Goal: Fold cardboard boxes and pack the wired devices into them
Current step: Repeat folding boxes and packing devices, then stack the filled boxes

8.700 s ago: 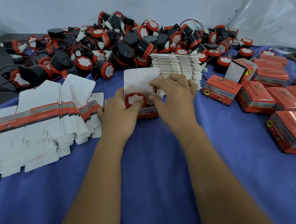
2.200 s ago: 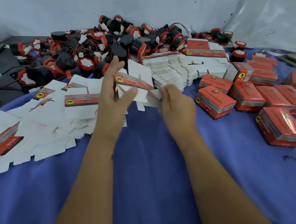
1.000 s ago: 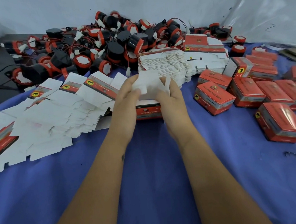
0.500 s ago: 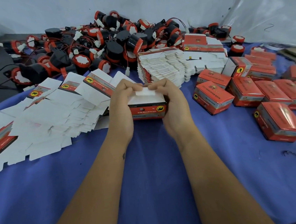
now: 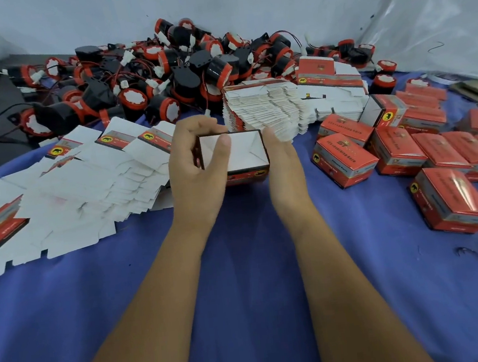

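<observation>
Head view: a half-made box (image 5: 233, 155) sits between two hands over the tabletop (image 5: 241, 269).

The left hand (image 5: 198, 167) curls round the box's left side, with its thumb pressing on the white folded flaps. The right hand (image 5: 281, 158) lies flat and straight against the right side. The box is at the middle, just in front of a stack of flat boxes (image 5: 263, 113). The flaps could pop back up if the thumb lifts too soon, because nothing shows they are locked. A hard squeeze might bend the thin card. The devices (image 5: 162, 79) lie in a tangled pile at the back, so pulling one out may drag others by their wires. Done boxes (image 5: 344, 155) wait at the right.
</observation>
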The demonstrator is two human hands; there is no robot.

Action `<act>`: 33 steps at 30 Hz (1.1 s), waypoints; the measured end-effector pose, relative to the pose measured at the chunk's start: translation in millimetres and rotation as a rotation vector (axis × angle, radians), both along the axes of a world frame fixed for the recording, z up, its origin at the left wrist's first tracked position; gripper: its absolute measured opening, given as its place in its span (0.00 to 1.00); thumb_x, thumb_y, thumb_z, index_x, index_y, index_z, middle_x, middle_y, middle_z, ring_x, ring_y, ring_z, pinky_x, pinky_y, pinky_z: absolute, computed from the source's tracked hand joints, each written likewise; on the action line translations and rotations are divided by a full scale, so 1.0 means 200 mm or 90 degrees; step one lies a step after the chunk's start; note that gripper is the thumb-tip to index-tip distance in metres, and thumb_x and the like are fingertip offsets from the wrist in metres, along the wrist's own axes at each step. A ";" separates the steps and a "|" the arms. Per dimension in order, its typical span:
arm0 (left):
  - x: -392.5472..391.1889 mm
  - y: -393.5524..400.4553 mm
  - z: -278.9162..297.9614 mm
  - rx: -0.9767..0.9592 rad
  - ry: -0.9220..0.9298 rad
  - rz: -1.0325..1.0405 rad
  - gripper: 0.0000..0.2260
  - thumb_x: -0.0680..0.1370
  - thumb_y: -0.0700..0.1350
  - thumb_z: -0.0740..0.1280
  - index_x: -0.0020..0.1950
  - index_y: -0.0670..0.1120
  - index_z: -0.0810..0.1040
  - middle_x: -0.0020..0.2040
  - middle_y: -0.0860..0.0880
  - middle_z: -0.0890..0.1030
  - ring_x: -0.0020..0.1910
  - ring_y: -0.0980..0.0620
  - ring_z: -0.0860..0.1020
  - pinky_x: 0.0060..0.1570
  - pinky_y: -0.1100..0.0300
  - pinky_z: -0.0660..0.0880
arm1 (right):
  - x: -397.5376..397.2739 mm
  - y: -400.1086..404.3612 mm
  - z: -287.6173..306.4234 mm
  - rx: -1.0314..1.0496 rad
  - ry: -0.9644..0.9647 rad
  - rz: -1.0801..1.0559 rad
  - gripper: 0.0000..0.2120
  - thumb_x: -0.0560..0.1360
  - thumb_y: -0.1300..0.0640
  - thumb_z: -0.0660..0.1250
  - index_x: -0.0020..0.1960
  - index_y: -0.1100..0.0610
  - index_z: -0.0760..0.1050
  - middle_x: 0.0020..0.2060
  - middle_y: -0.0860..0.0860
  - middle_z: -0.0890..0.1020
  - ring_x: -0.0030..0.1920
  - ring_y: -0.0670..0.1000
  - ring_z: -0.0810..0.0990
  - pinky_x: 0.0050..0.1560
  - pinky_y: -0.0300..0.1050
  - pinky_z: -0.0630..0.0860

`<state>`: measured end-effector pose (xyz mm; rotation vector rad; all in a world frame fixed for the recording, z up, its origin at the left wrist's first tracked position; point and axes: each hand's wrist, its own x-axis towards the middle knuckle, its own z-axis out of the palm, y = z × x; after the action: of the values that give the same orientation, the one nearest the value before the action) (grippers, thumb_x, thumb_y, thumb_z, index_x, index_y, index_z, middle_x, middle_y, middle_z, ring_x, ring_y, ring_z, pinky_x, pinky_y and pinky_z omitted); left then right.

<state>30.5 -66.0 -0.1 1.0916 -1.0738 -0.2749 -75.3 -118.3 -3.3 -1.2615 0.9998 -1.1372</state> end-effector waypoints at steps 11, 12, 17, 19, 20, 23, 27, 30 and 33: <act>-0.09 0.01 -0.04 -0.059 -0.157 -0.052 0.23 0.82 0.50 0.56 0.76 0.48 0.60 0.75 0.49 0.66 0.75 0.50 0.64 0.72 0.44 0.64 | -0.17 -0.05 0.05 0.097 -0.389 0.135 0.14 0.72 0.61 0.68 0.57 0.52 0.77 0.52 0.54 0.82 0.50 0.53 0.82 0.55 0.49 0.78; -0.07 0.01 -0.03 -0.009 -0.115 -0.015 0.22 0.82 0.49 0.55 0.76 0.48 0.60 0.74 0.51 0.66 0.75 0.52 0.64 0.73 0.46 0.64 | -0.17 -0.06 0.05 0.085 -0.411 0.099 0.19 0.73 0.63 0.67 0.63 0.51 0.75 0.55 0.53 0.82 0.53 0.53 0.82 0.59 0.50 0.77; 0.06 -0.02 0.04 0.251 -0.313 0.260 0.14 0.78 0.41 0.58 0.57 0.46 0.82 0.41 0.51 0.81 0.47 0.46 0.78 0.58 0.46 0.72 | -0.20 -0.07 0.04 0.124 -0.526 0.023 0.21 0.77 0.64 0.59 0.70 0.57 0.71 0.62 0.54 0.80 0.58 0.52 0.81 0.63 0.48 0.76; 0.08 -0.01 0.07 0.209 -0.318 0.293 0.14 0.76 0.42 0.58 0.50 0.46 0.84 0.33 0.54 0.77 0.40 0.47 0.75 0.51 0.48 0.72 | -0.20 -0.07 0.03 0.124 -0.584 0.027 0.14 0.78 0.64 0.57 0.59 0.60 0.76 0.47 0.52 0.84 0.46 0.49 0.84 0.48 0.42 0.80; 0.09 -0.02 0.08 0.187 -0.340 0.280 0.13 0.76 0.40 0.58 0.48 0.45 0.83 0.36 0.53 0.79 0.42 0.46 0.76 0.49 0.49 0.72 | -0.19 -0.07 0.03 0.122 -0.594 0.018 0.12 0.78 0.64 0.56 0.55 0.59 0.77 0.42 0.50 0.84 0.42 0.47 0.84 0.43 0.40 0.80; 0.10 -0.14 0.08 0.303 -0.568 0.242 0.14 0.76 0.39 0.60 0.53 0.49 0.83 0.55 0.49 0.82 0.59 0.44 0.74 0.58 0.50 0.64 | -0.17 -0.07 0.02 0.123 -0.535 0.002 0.16 0.78 0.64 0.57 0.62 0.59 0.76 0.51 0.52 0.84 0.47 0.49 0.84 0.45 0.40 0.80; 0.21 -0.23 -0.03 0.588 -0.742 0.206 0.16 0.83 0.51 0.57 0.68 0.68 0.73 0.79 0.47 0.60 0.79 0.39 0.50 0.71 0.30 0.44 | -0.14 -0.06 -0.01 0.084 -0.310 -0.068 0.24 0.76 0.65 0.63 0.70 0.52 0.69 0.60 0.53 0.81 0.56 0.52 0.83 0.51 0.43 0.79; 0.34 -0.18 -0.11 0.601 -0.788 0.232 0.17 0.85 0.54 0.52 0.70 0.73 0.65 0.78 0.48 0.63 0.78 0.40 0.55 0.70 0.29 0.45 | -0.11 -0.05 -0.03 0.022 -0.176 -0.045 0.27 0.75 0.68 0.66 0.67 0.44 0.69 0.58 0.53 0.81 0.52 0.49 0.83 0.47 0.37 0.79; 0.47 -0.10 -0.12 0.579 -0.807 0.272 0.18 0.84 0.51 0.53 0.70 0.72 0.66 0.77 0.50 0.65 0.77 0.43 0.58 0.71 0.32 0.47 | -0.07 -0.04 -0.04 -0.035 -0.123 -0.024 0.29 0.74 0.70 0.67 0.66 0.43 0.68 0.52 0.43 0.82 0.49 0.41 0.82 0.45 0.36 0.79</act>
<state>124.4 -86.2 -24.9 2.4281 -1.8180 0.4070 -88.4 -127.0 -11.5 -1.1556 0.8562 -1.2967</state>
